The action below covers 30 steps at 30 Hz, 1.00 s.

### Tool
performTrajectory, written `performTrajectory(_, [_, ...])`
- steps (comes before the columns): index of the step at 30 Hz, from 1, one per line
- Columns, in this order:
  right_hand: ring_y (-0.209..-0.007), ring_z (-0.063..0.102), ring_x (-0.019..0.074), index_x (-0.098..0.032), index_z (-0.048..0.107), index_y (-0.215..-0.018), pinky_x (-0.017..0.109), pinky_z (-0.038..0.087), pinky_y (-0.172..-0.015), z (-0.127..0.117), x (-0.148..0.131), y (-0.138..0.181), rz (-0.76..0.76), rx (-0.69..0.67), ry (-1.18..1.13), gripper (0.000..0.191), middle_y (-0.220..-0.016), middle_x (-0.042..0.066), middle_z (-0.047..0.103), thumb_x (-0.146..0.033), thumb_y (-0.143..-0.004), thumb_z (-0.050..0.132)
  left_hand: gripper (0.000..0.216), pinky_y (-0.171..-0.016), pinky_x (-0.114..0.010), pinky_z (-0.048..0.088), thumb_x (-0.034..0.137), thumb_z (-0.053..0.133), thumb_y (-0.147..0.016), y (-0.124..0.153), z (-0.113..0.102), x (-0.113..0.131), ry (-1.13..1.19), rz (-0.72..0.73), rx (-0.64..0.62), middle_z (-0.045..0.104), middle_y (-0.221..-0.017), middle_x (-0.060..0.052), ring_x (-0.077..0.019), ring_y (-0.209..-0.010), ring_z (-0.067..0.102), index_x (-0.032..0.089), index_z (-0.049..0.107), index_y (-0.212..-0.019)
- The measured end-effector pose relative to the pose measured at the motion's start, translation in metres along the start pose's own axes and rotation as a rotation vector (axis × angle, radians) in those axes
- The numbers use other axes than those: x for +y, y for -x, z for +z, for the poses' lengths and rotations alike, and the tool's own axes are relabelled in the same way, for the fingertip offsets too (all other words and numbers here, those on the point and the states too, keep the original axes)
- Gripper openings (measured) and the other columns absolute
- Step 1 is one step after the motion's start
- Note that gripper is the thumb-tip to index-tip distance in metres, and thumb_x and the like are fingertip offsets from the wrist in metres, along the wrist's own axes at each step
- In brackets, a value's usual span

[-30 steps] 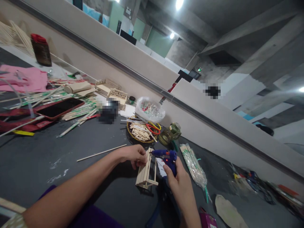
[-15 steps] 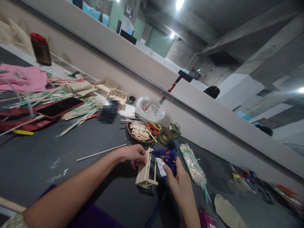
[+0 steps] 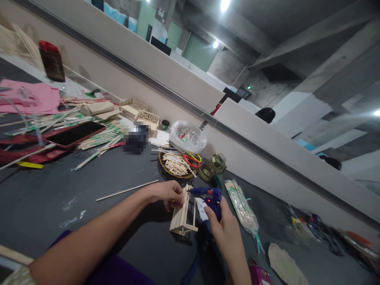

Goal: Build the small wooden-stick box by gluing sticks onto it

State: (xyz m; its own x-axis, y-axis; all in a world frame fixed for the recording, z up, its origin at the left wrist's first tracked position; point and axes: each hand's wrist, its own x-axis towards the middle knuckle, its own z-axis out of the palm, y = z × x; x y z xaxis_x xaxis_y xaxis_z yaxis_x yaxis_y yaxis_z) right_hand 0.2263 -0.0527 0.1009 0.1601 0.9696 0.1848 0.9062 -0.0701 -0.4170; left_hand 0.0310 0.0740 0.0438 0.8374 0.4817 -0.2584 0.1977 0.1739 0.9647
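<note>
A small model made of wooden sticks [image 3: 181, 215] stands on the dark table [image 3: 53, 194] in front of me. My left hand [image 3: 168, 194] grips its upper left edge with curled fingers. My right hand [image 3: 222, 227] is closed around a blue glue gun [image 3: 209, 197] whose red light is on. The gun's nozzle points left and touches the top of the stick model. A white paper scrap [image 3: 202, 208] lies just under the gun.
A basket of short sticks with red and yellow scissors [image 3: 178, 162] sits behind the model, beside a clear bag [image 3: 187, 136] and a green tape dispenser [image 3: 212, 166]. A packet of skewers [image 3: 242, 206] lies to the right. A long loose stick [image 3: 127, 190], a phone [image 3: 74, 134] and stick piles lie left.
</note>
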Motion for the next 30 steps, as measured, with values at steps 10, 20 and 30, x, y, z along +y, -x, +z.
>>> performTrajectory(10, [-0.077,0.067,0.0245,-0.017,0.051,-0.125,0.029,0.049,-0.066,-0.002,0.000,0.007,0.005,-0.012,-0.043,0.045,-0.084,0.008,0.070,-0.044,-0.091,0.042,0.024,-0.048,-0.023,0.048,0.037,0.063,-0.065,0.003,0.000,0.005,0.000,-0.004,-0.009,0.055,-0.060,0.002,-0.0099,-0.052,0.051,0.013,0.062,-0.069])
performTrajectory(20, [-0.084,0.068,0.0248,-0.016,0.049,-0.130,0.031,0.049,-0.074,-0.003,0.001,0.012,-0.012,-0.001,-0.039,0.047,-0.089,0.009,0.071,-0.041,-0.091,0.042,0.021,-0.048,-0.022,0.049,0.035,0.063,-0.066,0.000,-0.001,0.001,0.005,0.013,-0.015,0.055,-0.060,0.002,-0.0092,-0.052,0.051,0.014,0.063,-0.069])
performTrajectory(30, [-0.089,0.067,0.0259,-0.016,0.049,-0.129,0.031,0.049,-0.077,-0.007,-0.003,0.017,-0.006,-0.028,-0.026,0.047,-0.095,0.011,0.071,-0.043,-0.092,0.041,0.015,-0.047,-0.020,0.047,0.027,0.061,-0.063,0.001,-0.001,0.002,0.012,0.003,-0.014,0.058,-0.062,0.000,-0.0090,-0.055,0.051,0.013,0.064,-0.068])
